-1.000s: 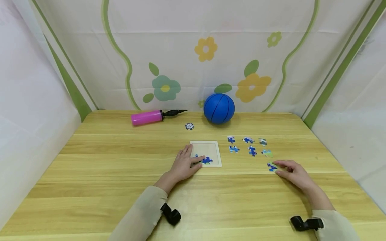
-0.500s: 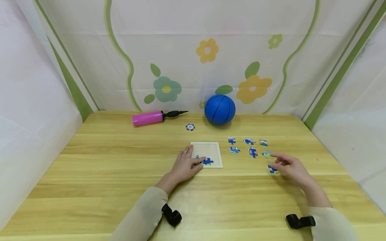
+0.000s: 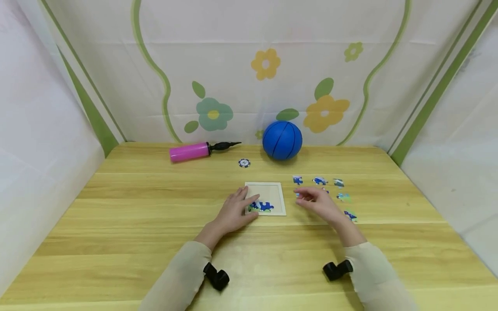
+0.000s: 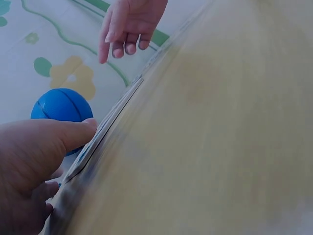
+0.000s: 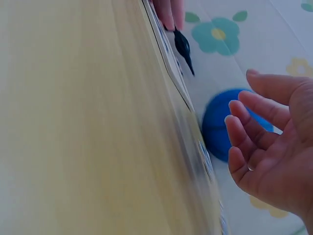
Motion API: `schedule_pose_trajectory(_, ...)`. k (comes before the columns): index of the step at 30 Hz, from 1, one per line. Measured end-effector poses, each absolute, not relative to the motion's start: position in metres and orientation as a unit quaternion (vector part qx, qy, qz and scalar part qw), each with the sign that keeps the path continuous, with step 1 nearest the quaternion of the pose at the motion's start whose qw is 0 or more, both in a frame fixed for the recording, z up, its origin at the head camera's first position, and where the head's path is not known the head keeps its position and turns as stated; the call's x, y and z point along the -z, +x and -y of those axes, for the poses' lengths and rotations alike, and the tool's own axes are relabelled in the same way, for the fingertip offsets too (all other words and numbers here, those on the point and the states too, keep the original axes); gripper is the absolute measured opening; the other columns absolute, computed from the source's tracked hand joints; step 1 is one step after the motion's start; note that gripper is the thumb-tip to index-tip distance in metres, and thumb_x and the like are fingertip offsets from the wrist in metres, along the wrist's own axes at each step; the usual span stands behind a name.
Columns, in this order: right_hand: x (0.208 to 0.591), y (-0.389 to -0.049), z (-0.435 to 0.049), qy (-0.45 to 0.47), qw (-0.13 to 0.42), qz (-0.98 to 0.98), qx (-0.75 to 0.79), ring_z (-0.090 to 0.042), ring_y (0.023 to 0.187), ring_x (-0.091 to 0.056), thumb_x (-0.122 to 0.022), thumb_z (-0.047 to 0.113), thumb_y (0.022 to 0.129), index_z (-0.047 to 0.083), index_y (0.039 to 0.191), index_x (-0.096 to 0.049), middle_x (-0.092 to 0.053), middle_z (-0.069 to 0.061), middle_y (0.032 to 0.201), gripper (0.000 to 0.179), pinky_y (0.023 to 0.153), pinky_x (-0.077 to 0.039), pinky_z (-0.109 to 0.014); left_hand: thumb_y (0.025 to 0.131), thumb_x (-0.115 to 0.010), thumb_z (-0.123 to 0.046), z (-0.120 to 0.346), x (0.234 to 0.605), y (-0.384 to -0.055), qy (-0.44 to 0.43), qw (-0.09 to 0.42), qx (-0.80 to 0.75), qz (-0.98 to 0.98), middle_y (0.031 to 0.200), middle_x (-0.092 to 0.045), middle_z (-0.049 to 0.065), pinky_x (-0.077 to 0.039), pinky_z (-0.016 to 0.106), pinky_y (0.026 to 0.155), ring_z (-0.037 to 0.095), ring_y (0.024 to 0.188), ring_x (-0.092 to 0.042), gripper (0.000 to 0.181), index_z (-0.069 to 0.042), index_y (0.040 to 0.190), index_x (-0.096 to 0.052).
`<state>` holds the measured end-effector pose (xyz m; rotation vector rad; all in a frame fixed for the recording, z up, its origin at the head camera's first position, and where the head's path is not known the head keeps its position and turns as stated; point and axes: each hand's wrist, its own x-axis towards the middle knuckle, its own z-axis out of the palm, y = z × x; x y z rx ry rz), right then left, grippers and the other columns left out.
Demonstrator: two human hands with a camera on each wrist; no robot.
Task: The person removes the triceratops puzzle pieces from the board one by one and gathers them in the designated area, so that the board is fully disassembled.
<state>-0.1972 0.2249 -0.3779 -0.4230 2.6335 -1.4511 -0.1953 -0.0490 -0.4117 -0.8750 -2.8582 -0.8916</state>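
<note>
My left hand (image 3: 233,211) rests with fingers spread at the left side of a square, pale puzzle tray (image 3: 268,191). Joined blue and green puzzle pieces (image 3: 266,207) lie along the tray's near edge, partly under the fingers. My right hand (image 3: 320,205) hovers above the table just right of the tray, fingers loosely bent. In the right wrist view, nothing sits between that hand's thumb and fingers (image 5: 254,100). Beneath it, two loose puzzle pieces are mostly covered. Other loose pieces show around it, including a blue and green puzzle piece (image 3: 350,215) by the wrist.
Behind the tray lie a poker chip (image 3: 244,163) and a pink hand pump (image 3: 190,152) with a black nozzle. A blue ball (image 3: 282,140) stands at the table's back edge, before a flowered cloth (image 3: 233,77). Black wrist cameras sit on both sleeves.
My right hand has let go of the nearest loose piece, lifted, and swung left toward the tray. The left hand's fingers have shifted slightly, uncovering more of the joined pieces.
</note>
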Motion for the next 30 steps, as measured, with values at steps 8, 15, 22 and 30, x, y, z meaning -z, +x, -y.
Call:
schedule_pose_trajectory(8, 0.392, -0.2, -0.177, -0.168, 0.067, -0.865, 0.468, -0.018, 0.077, -0.052, -0.06, 0.011, 0.081, -0.003, 0.106, -0.057, -0.058, -0.006, 0.087, 0.029, 0.067, -0.044, -0.027, 0.085, -0.053, -0.032, 0.063, 0.414, -0.197, -0.287, 0.003, 0.263, 0.921, 0.137, -0.025, 0.017, -0.012, 0.048, 0.098, 0.032, 0.125, -0.016, 0.043, -0.016, 0.124, -0.049)
schedule_pose_trajectory(15, 0.409, -0.198, -0.161, -0.176, 0.011, -0.89, 0.42, -0.015, 0.078, -0.045, -0.067, 0.013, 0.075, 0.003, 0.103, -0.063, -0.054, -0.002, 0.089, 0.03, 0.067, -0.039, -0.029, 0.086, -0.051, -0.035, 0.064, 0.417, -0.197, -0.288, 0.006, 0.259, 0.922, 0.137, -0.026, 0.014, -0.012, 0.048, 0.098, 0.03, 0.126, -0.016, 0.043, -0.017, 0.124, -0.049)
schedule_pose_trajectory(22, 0.411, -0.194, -0.157, -0.175, -0.002, -0.901, 0.398, -0.016, 0.082, -0.042, -0.068, 0.017, 0.074, 0.008, 0.101, -0.064, -0.051, 0.0, 0.09, 0.029, 0.07, -0.035, -0.031, 0.086, -0.051, -0.036, 0.064, 0.417, -0.197, -0.285, 0.005, 0.253, 0.925, 0.137, -0.025, 0.013, -0.011, 0.047, 0.099, 0.029, 0.126, -0.016, 0.043, -0.018, 0.125, -0.049)
schedule_pose_trajectory(30, 0.41, -0.196, -0.154, -0.17, 0.004, -0.915, 0.366, -0.017, 0.085, -0.04, -0.068, 0.018, 0.074, 0.008, 0.097, -0.061, -0.05, 0.001, 0.09, 0.027, 0.074, -0.034, -0.032, 0.085, -0.051, -0.036, 0.063, 0.417, -0.196, -0.281, 0.0, 0.259, 0.924, 0.137, -0.025, 0.013, -0.01, 0.047, 0.099, 0.029, 0.126, -0.015, 0.043, -0.017, 0.125, -0.048)
